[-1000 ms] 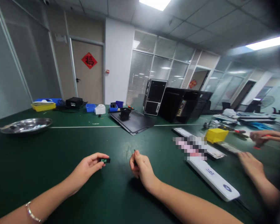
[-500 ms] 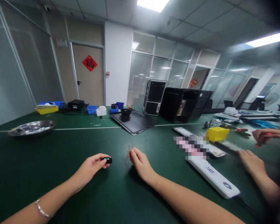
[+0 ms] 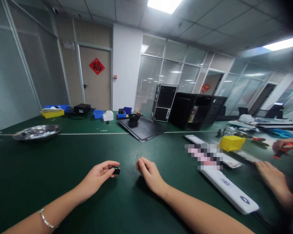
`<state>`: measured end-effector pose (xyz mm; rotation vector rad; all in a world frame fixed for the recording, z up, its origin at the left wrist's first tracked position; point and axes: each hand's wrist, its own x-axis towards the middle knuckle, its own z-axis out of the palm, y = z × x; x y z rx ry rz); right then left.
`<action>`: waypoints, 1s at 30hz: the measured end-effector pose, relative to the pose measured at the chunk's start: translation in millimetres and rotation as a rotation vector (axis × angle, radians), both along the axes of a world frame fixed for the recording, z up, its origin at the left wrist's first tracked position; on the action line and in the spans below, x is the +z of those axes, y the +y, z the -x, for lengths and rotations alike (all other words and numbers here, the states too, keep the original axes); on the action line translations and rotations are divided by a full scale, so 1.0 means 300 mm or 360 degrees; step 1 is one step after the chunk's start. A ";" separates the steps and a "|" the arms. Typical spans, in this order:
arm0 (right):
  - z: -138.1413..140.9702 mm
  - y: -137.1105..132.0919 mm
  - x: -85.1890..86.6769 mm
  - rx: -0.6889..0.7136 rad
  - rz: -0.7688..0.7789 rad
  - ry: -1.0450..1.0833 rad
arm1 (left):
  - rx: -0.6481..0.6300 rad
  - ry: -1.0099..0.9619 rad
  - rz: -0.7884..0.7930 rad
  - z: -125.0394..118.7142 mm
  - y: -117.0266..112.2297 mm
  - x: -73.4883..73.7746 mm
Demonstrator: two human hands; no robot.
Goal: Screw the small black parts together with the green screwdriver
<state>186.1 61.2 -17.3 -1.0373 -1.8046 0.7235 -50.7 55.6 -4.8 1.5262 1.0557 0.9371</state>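
While the left hand [image 3: 97, 177] pinches a small black component [image 3: 116, 171] and the right hand [image 3: 150, 174] pinches a thin pin [image 3: 137, 157], a loosened grip could drop either onto the green tabletop [image 3: 63, 156].

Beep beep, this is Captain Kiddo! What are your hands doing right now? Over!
Left hand pinching small black part. Right hand pinching thin pin. White bar off to the right, apart from both. Over.

福 on red diamond sign [image 3: 96, 66], door [image 3: 95, 94]
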 end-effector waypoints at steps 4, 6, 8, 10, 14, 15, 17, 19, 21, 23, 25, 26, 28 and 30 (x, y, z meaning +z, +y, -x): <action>-0.001 -0.008 0.007 -0.0032 -0.0072 0.0035 | -0.0039 0.0025 0.0010 0.002 -0.002 0.001; -0.001 -0.010 0.009 -0.0028 -0.0094 0.0000 | -0.0033 0.0043 0.0012 0.004 -0.001 0.000; -0.001 -0.010 0.009 -0.0020 -0.0110 -0.0030 | -0.0017 0.0064 0.0014 0.005 0.000 0.001; 0.000 -0.011 0.009 -0.0015 -0.0139 -0.0039 | -0.0016 0.0072 0.0007 0.005 -0.001 0.003; 0.002 -0.018 0.014 0.0019 -0.0189 -0.0118 | -0.0025 0.0049 -0.0021 0.002 -0.006 0.009; 0.004 -0.022 0.017 0.0021 -0.0183 -0.0164 | -0.0024 0.0042 -0.0029 0.001 -0.007 0.010; 0.008 -0.030 0.025 0.0016 -0.0194 -0.0277 | -0.0016 0.0028 -0.0042 0.000 -0.010 0.012; 0.013 -0.041 0.034 0.0026 -0.0265 -0.0406 | -0.0007 0.0011 -0.0049 0.000 -0.011 0.012; 0.018 -0.052 0.041 0.0080 -0.0357 -0.0525 | -0.0005 -0.0008 -0.0059 0.001 -0.010 0.008; 0.022 -0.060 0.043 0.0144 -0.0414 -0.0627 | -0.0012 -0.0034 -0.0063 0.001 -0.009 0.001; 0.024 -0.064 0.042 0.0201 -0.0447 -0.0720 | -0.0020 -0.0062 -0.0071 0.000 -0.009 -0.005; 0.024 -0.064 0.040 0.0227 -0.0460 -0.0766 | -0.0023 -0.0062 -0.0086 -0.002 -0.011 -0.007; 0.024 -0.063 0.037 0.0271 -0.0480 -0.0835 | -0.0025 -0.0018 -0.0156 -0.007 -0.017 -0.008; 0.022 -0.059 0.033 0.0298 -0.0499 -0.0859 | -0.0030 0.0053 -0.0240 -0.012 -0.025 -0.003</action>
